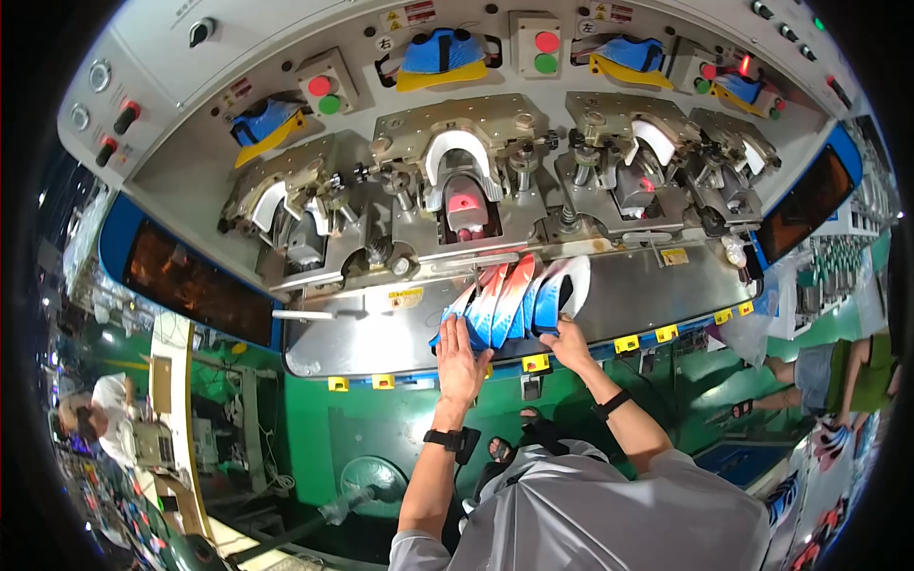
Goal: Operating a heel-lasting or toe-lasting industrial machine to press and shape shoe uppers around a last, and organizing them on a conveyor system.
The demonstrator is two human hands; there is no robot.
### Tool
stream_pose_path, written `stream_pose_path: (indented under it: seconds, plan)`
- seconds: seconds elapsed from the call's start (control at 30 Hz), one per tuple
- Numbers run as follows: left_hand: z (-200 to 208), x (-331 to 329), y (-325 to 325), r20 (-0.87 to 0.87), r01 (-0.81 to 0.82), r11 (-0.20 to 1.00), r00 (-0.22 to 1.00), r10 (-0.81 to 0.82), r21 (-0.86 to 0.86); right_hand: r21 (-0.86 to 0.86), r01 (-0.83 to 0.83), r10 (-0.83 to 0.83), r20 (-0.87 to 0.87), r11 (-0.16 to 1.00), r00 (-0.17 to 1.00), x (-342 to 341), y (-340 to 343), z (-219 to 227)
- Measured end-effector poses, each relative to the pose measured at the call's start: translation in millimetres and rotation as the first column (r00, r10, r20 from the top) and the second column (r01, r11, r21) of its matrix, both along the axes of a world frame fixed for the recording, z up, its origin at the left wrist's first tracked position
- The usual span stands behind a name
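Note:
A fanned row of shoe uppers point(512, 297), coloured blue, white and red, lies on the metal shelf point(362, 343) in front of me. My left hand point(460, 366) rests on the left end of the row, fingers stretched out and the thumb apart. At the right end, my right hand point(571, 344) grips the near edge of the last upper point(547, 309), a blue one with a white and black opening. Some of its fingers are hidden behind the piece.
Behind the shelf stands a machine with several clamp stations; one mould point(464, 205) looks red. Blue and yellow pieces point(443, 62) hang above, beside a red button point(546, 43) and a green button point(545, 64). Yellow clips point(536, 363) line the shelf's front edge. Other people are at both sides.

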State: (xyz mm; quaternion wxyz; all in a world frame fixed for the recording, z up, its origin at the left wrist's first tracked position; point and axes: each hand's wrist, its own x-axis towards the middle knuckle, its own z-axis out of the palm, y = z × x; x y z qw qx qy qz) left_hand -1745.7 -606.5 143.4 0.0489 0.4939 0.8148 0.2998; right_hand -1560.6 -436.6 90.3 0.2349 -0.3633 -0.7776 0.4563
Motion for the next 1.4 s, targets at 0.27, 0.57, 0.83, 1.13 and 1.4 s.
stream_pose_path:
  seconds: [0.27,0.57,0.83,1.13,1.4]
  plan:
    - [9.0,-20.6,-18.9,0.029,0.093,0.992,0.995,-0.096,0.081,-0.448,-0.176,0.015,-0.339,0.877,0.941,26.2,24.8,0.2]
    - [64.1,-104.0,-101.3,0.295,-0.224,0.952,0.942,0.157,0.21,-0.083,0.341,-0.341,-0.448,0.936,0.827,-57.5,-27.4,118.0]
    - [110.7,-227.7,-143.8,0.566,-0.433,0.807,0.81,0.152,0.402,0.703,0.001,0.409,-0.413,0.711,0.814,-348.7,-75.9,303.5]
    - [152.5,-349.8,-177.2,0.725,-0.308,0.784,0.644,-0.244,0.538,0.673,0.111,0.027,-0.191,0.731,0.981,-558.7,-39.1,358.9]
    - [139.0,-402.0,-160.8,0.854,-0.391,0.78,0.034,-0.519,0.489,0.744,-0.027,0.313,-0.247,0.667,0.917,-412.5,-207.8,263.2]
